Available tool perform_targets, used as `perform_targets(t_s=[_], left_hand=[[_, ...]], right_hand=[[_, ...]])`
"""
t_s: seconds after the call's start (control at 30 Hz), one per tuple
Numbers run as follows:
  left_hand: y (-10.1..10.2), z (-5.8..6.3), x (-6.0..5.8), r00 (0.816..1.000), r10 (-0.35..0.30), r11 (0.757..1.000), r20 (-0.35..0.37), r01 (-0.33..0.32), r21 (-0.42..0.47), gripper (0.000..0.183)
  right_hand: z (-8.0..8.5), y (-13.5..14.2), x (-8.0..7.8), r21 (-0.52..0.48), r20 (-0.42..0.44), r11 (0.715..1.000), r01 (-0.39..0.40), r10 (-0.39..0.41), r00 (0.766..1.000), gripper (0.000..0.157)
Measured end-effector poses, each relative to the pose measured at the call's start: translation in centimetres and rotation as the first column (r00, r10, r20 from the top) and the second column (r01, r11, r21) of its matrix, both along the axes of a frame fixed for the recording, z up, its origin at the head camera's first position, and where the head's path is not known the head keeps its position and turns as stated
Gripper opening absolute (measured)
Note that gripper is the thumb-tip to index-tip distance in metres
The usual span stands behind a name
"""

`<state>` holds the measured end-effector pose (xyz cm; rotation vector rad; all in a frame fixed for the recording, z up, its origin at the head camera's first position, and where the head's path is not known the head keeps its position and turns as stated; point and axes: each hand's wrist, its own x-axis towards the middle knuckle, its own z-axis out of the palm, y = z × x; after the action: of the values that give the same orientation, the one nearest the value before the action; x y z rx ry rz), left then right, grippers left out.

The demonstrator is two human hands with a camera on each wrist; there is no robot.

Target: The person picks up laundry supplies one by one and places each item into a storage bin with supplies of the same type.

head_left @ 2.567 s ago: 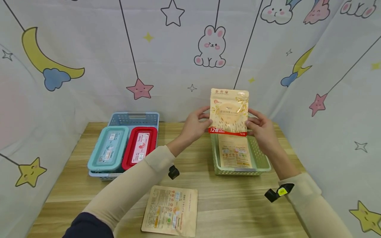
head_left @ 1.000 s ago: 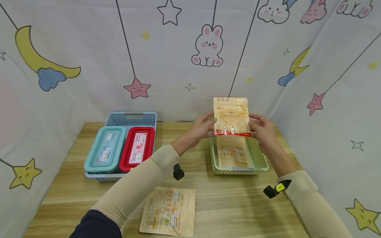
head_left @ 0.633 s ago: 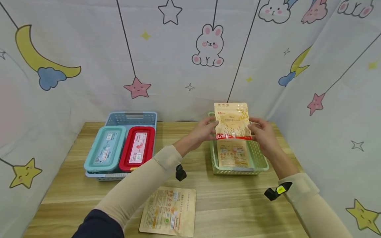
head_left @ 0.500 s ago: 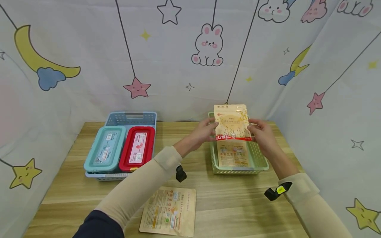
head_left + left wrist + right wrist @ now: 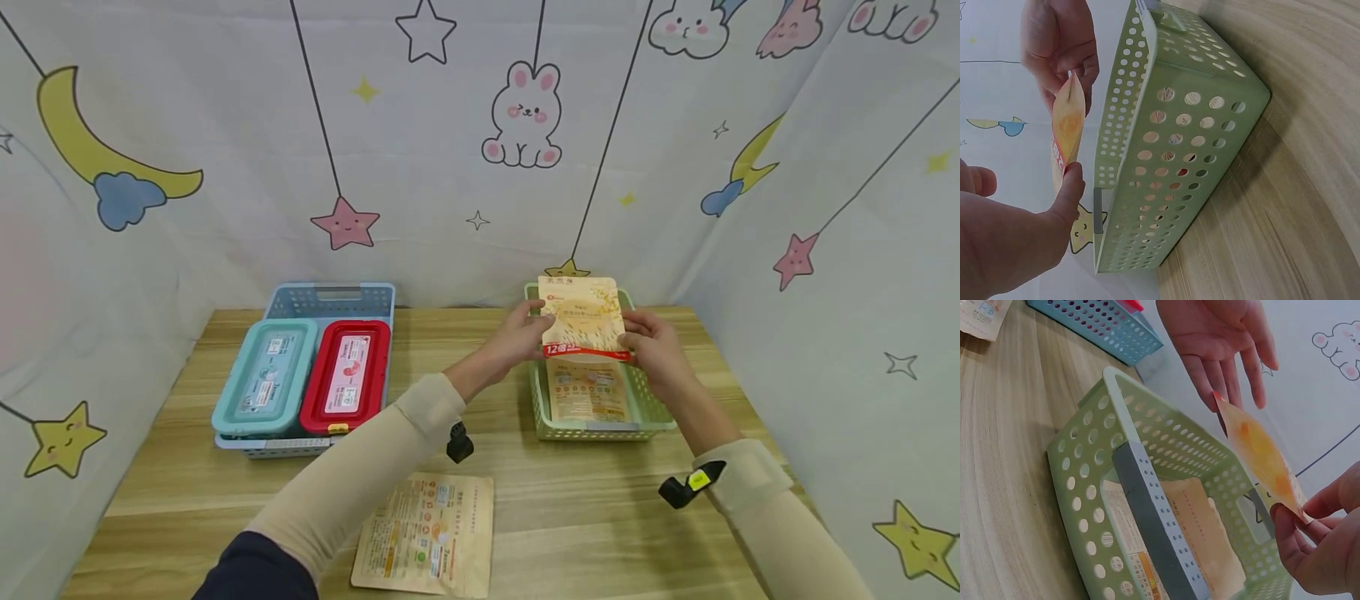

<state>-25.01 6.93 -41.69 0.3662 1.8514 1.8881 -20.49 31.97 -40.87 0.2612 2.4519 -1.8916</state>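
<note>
A cream stand-up pouch point(image 5: 583, 315) with a red band along its lower edge is held above the green basket point(image 5: 547, 430), tilted back. My right hand point(image 5: 654, 348) pinches the pouch's right edge between thumb and fingers. At the other edge is my left hand point(image 5: 521, 335), its fingers loosely spread; in the left wrist view a finger touches the pouch from beneath while the thumb is raised off it. Inside the basket lies another cream pouch point(image 5: 588, 396), back side up; the held one partly covers it in the head view.
A third pouch point(image 5: 427, 533) lies on the wooden table point(image 5: 570, 533) near the front, partly behind my left sleeve. At the left, a blue basket point(image 5: 330, 300) holds a teal-lidded box point(image 5: 266, 379) and a red-lidded box point(image 5: 347, 379). A patterned curtain point(image 5: 435, 183) closes off the back.
The held pouch has come down toward the green basket and tilted further back. Both hands have lowered with it. The other pouches and boxes have stayed put.
</note>
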Motion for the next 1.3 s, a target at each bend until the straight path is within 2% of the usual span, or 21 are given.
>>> perform_targets(t_s=[0.3, 0.63, 1.07, 1.3], left_hand=[[1.0, -0.1, 0.3, 0.998, 0.020, 0.998, -0.056, -0.024, -0.065, 0.064], [1.6, -0.4, 0.4, 0.997, 0.021, 0.990, -0.069, -0.030, -0.137, 0.063], [2.8, -1.1, 0.4, 1.000, 0.003, 0.986, -0.025, -0.007, -0.167, 0.063], [3.2, -1.1, 0.5, 1.000, -0.002, 0.981, -0.016, -0.001, -0.193, 0.066]], right_hand=[[-1.1, 0.3, -0.1, -0.003, 0.006, 1.000, 0.012, -0.012, 1.000, 0.056], [-1.9, 0.9, -0.3, 0.020, 0.018, 1.000, 0.020, -0.021, 1.000, 0.055], [-3.3, 1.4, -1.0, 0.094, 0.029, 0.993, 0.068, -0.071, 0.997, 0.048], [-3.4, 1.2, -1.1, 0.169, 0.042, 0.981, 0.092, -0.101, 0.994, 0.045]])
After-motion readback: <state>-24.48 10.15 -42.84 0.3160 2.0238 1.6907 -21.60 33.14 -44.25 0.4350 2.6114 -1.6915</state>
